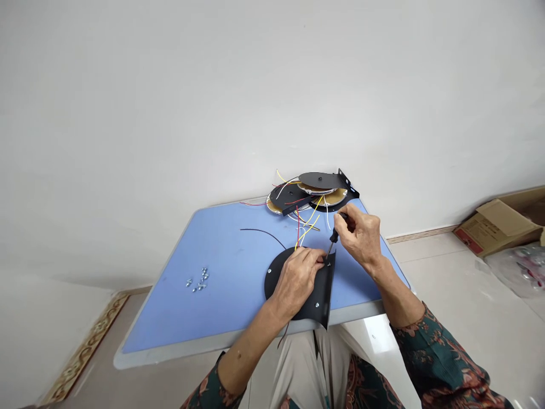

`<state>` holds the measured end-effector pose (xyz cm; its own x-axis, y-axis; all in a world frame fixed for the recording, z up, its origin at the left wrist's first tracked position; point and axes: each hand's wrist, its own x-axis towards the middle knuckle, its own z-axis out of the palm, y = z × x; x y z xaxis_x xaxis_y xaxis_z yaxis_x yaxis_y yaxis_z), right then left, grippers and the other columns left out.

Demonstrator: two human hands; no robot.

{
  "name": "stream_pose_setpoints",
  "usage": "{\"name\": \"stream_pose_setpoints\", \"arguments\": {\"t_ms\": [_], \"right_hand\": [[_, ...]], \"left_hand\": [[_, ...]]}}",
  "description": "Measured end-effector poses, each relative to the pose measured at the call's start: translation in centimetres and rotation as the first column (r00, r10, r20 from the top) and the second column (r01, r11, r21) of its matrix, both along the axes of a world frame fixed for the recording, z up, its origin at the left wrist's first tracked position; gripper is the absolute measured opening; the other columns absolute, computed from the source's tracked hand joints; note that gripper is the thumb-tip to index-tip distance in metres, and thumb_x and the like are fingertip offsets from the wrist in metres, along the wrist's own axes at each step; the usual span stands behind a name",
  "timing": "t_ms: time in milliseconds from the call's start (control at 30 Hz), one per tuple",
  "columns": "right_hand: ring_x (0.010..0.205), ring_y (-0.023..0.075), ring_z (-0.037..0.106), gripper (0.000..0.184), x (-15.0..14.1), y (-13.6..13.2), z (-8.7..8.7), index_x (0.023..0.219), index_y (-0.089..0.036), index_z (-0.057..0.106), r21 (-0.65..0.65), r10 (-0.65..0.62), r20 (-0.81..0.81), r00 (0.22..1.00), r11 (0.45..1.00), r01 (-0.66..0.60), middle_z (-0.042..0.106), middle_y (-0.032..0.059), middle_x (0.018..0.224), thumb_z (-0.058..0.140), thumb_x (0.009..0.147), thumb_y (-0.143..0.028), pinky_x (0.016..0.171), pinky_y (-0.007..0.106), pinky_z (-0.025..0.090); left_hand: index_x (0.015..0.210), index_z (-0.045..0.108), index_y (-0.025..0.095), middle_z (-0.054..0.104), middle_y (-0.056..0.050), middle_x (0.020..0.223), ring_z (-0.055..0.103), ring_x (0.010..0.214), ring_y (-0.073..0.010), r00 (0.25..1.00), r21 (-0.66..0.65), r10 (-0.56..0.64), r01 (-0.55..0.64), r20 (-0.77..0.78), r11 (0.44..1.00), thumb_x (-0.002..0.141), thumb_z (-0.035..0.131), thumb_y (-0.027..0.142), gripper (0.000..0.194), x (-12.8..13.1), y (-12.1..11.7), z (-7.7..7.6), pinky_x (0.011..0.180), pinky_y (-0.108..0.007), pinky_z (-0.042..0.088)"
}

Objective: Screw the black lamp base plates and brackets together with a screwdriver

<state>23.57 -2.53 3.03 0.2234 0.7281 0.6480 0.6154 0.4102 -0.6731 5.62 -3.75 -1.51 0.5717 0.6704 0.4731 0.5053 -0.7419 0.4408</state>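
Note:
A black metal plate (310, 295) with a rounded left side and a bent-up right edge lies at the table's front edge. Silver screws sit in it, and red, yellow, white and dark wires come out from under it. My left hand (298, 278) rests on the plate, its fingertips pinched together near the bent edge; what they hold, if anything, is hidden. In my right hand (361, 236) is a screwdriver (334, 236) with a black handle, fingers wrapped round it. Its tip points down beside my left fingertips, at the plate's upper right.
Several black round assemblies (319, 180) with loose wires are stacked at the table's back, near the wall. Loose silver screws (200, 282) lie on the left of the blue table (179, 318). A cardboard box (498, 224) and a clear plastic bag (517, 267) are on the floor at right.

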Motion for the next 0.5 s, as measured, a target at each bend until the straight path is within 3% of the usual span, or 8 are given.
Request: {"name": "stream_pose_setpoints", "arguments": {"t_ms": [200, 500], "right_hand": [[0.044, 0.0081, 0.035, 0.020, 0.12, 0.16, -0.18, 0.066, -0.022, 0.050, -0.011, -0.047, -0.041, 0.998, 0.999, 0.047, 0.041, -0.0071, 0.050, 0.053, 0.086, -0.023, 0.050, 0.025, 0.030], [0.043, 0.0080, 0.032, 0.021, 0.06, 0.20, -0.17, 0.066, -0.023, 0.048, -0.009, -0.052, -0.037, 0.998, 0.999, 0.051, 0.040, -0.0073, 0.050, 0.053, 0.086, -0.023, 0.050, 0.025, 0.029]], "left_hand": [[0.102, 0.064, 0.020, 0.070, -0.005, 0.098, 0.066, 0.093, -0.0192, 0.999, -0.043, 0.025, -0.024, 0.020, 0.999, 0.097, 0.050, 0.009, 0.018, -0.18, -0.38, 0.56, 0.085, -0.034, 0.055], [0.096, 0.067, 0.020, 0.070, -0.005, 0.090, 0.064, 0.085, -0.0179, 0.993, -0.001, -0.053, 0.053, -0.109, 0.999, 0.095, 0.049, 0.005, 0.024, -0.17, -0.44, 0.42, 0.080, -0.032, 0.054]]}}
